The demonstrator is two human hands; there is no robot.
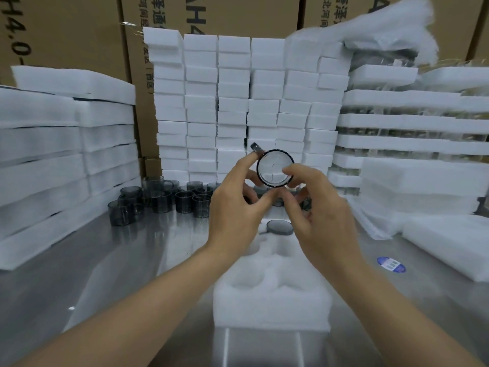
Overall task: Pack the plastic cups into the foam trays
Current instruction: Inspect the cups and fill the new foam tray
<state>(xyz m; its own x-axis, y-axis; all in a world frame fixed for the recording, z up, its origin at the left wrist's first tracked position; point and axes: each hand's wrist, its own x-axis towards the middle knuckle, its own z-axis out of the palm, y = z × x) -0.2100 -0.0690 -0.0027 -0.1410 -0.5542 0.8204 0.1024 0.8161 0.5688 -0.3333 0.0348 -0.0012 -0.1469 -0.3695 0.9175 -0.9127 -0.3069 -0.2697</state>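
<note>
left hand (pixel 232 205) and right hand (pixel 317 207), fingers clamped, hold one raised cup (pixel 275 168); one foam tray (pixel 272 300) at the tabletop's (pixel 132 260) near edge holds one seated cup (pixel 280 227).

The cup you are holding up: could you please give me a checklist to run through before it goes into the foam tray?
1. Grip: left hand and right hand both pinch the cup: ok.
2. Cup clean and uncracked: cannot tell; faint marks show through it.
3. Cup turned for a pocket: not ok; it is held on its side, round end towards the camera.
4. Foam tray lies in front on the table with empty pockets: ok.
5. Packed cup sits at the tray's far end: ok.
6. Spare cups wait at the left rear: ok.
</note>
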